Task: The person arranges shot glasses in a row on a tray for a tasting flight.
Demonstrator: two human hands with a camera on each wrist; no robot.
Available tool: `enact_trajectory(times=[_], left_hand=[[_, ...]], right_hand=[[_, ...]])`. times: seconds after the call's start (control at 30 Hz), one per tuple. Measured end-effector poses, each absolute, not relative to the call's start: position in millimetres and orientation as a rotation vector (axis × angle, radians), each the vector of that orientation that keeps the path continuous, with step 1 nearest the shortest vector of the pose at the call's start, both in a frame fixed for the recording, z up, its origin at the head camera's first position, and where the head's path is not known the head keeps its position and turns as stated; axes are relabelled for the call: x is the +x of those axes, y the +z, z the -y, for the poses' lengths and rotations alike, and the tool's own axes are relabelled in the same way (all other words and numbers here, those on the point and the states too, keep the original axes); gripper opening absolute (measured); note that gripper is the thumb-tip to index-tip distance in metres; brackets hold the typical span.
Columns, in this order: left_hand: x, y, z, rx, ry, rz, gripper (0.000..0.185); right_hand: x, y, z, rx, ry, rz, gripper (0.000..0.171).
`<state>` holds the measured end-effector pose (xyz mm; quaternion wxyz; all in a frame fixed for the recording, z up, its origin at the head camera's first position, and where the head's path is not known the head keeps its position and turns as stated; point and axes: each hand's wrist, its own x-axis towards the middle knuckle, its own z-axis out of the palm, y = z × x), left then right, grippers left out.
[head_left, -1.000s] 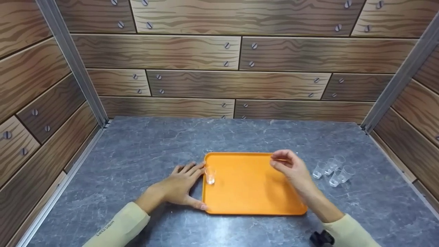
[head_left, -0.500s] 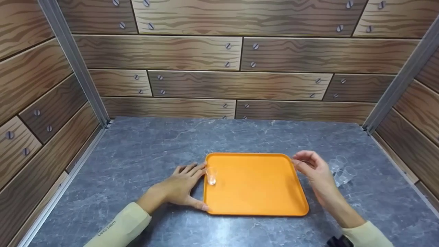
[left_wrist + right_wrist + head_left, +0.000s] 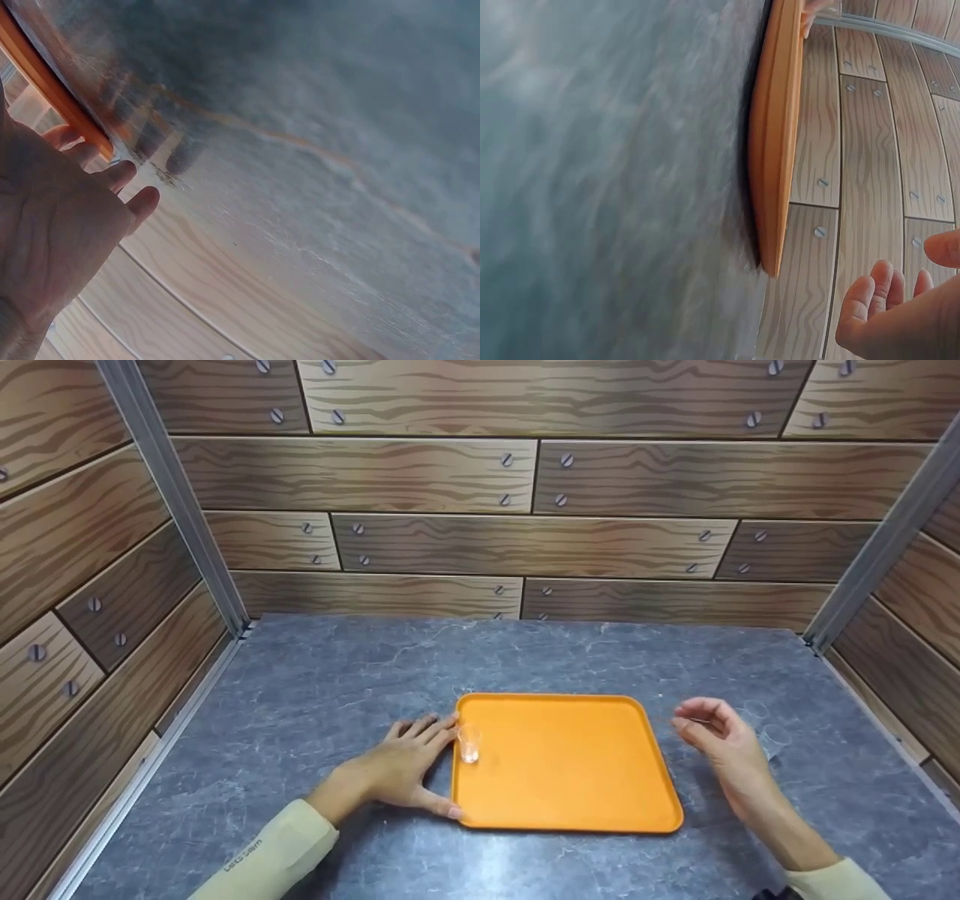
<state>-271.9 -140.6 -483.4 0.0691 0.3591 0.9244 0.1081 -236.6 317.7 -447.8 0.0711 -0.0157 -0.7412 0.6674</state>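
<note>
an orange tray lies flat on a grey worktop, its long axis running from one hand to the other. it holds a single small clear glass, upright, mouth up, in the corner just beside the left hand's fingertips. the left hand lies flat with fingers straight and spread, pressing against the tray's near edge, thumb at its corner. the right hand hovers apart from the tray's other end, fingers loosely curled, holding nothing. more clear glasses stand just beyond it, partly hidden. only the head view shows the glasses; the right wrist view shows the tray's rim edge-on, the left wrist view a sliver of it.
</note>
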Motion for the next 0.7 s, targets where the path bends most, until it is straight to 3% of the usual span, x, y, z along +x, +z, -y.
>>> enact_trajectory(times=[0.7], left_hand=[[-271.7,-480.9,140.8,1.065,0.341,-2.772,0.121]], right_hand=[[-231.5,-451.5,-365.6,0.031,2.122,1.952,0.02]])
